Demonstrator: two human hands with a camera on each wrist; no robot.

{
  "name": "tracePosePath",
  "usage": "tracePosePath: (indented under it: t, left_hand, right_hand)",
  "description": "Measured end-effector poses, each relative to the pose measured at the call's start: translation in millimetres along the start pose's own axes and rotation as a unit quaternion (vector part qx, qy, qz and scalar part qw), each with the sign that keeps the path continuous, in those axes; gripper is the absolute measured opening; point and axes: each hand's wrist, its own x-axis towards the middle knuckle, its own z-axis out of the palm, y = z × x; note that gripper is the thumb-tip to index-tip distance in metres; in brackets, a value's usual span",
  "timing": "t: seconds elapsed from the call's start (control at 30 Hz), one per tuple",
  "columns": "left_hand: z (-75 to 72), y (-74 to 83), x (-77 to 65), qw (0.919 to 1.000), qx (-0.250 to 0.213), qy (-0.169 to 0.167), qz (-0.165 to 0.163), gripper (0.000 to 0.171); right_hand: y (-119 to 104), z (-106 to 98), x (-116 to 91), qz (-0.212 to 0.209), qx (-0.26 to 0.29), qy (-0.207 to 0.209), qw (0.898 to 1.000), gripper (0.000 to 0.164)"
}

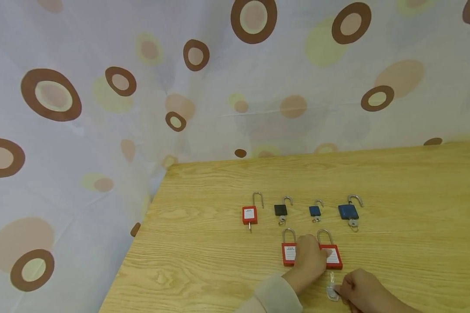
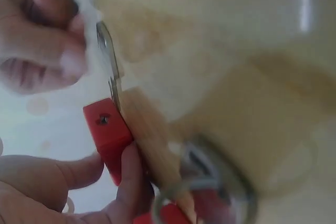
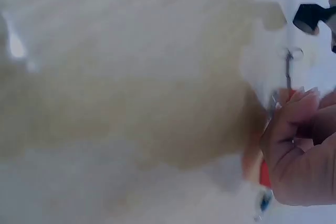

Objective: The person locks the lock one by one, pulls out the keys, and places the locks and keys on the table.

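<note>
Left hand (image 1: pixel 308 261) is pinching a red lock (image 1: pixel 334 261) on the desk (image 1: pixel 196 243), with a second red lock (image 1: pixel 288 255) sitting to its left. Right hand (image 1: pixel 362 288) is curling beside the key (image 2: pixel 111 57); whether it's gripping, I can't tell. Behind, four unlatched locks (image 1: pixel 280 210) are lying in a row.

2 arms (image 1: pixel 279 295) fwd, L grip (image 1: pixel 307 260) w/ thumb opp. fingers, R grip (image 1: pixel 362 289) nearby w/ fingers curled
</note>
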Motion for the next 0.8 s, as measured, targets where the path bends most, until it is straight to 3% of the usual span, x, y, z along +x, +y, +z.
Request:
tracePosePath:
  t: [0.1, 0.17, 0.33, 0.4, 0.47, 0.57, 0.8]
  left_hand:
    - [-2.7, 3.1, 2.3, 0.9991, 0.032, -0.016, 0.024, 0.033]
    - [-5.5, 9.2, 5.1, 0.9961, 0.071, -0.016, 0.051, 0.033]
    - [-8.5, 31.1, 21.4, 0.9952, 0.060, -0.015, 0.075, 0.025]
    - [-6.9, 38.6, 30.5, 0.9972, 0.022, -0.023, 0.068, 0.021]
    - [-4.2, 45.4, 38.6, 0.9980, -0.001, -0.029, 0.056, 0.025]
    - [2.0, 54.0, 49.4, 0.9977, -0.053, -0.036, 0.022, 0.029]
    - [19.8, 71.2, 65.1, 0.9895, -0.137, 0.000, -0.047, 0.026]
  right_hand:
    - [-4.2, -24.0, -0.2, -0.043, -0.052, 0.061, 0.996, 0.030]
    - [-8.0, -44.1, 2.4, -0.075, -0.090, 0.120, 0.986, 0.029]
    - [-7.6, -79.9, 19.8, -0.156, -0.136, 0.240, 0.948, 0.016]
    - [-6.7, -86.4, 28.0, -0.167, -0.135, 0.261, 0.941, 0.015]
    - [-5.5, -90.2, 37.2, -0.160, -0.125, 0.263, 0.943, 0.020]
    - [-4.1, -93.5, 50.1, -0.126, -0.106, 0.242, 0.956, 0.029]
    - [-4.1, -102.2, 74.4, -0.050, -0.079, 0.191, 0.977, 0.039]
